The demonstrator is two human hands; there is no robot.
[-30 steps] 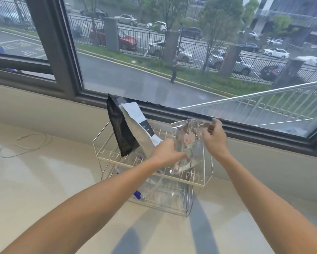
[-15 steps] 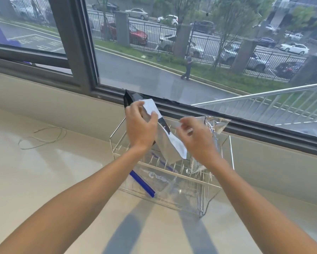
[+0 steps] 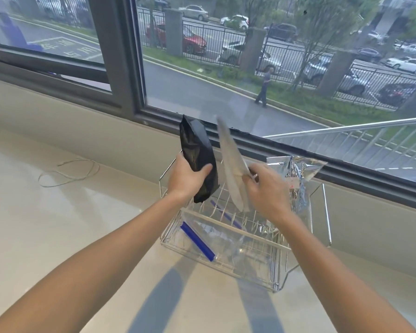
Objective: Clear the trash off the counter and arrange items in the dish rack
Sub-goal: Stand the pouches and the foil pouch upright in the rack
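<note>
A wire dish rack point(image 3: 326, 212) stands on the pale counter point(image 3: 69, 224) below the window. My left hand point(image 3: 185, 179) grips a black pouch point(image 3: 197, 152), held upright over the rack's left end. My right hand point(image 3: 264, 186) pinches a grey flat pouch point(image 3: 231, 164), seen edge-on, its lower end among the rack's upper tines. A crinkled silver foil bag point(image 3: 298, 174) stands in the rack's right side. On the rack's lower tier lies a clear zip bag with a blue strip point(image 3: 197, 241).
A thin loop of wire or string point(image 3: 67, 171) lies on the counter to the left. The window sill and dark frame point(image 3: 130, 68) run just behind the rack. A low wall point(image 3: 57, 126) rises at the counter's back edge.
My left hand has shifted from the grey pouch to the black pouch and lifted it apart. My right hand has left the silver bag and taken the grey pouch, which now stands more upright.
</note>
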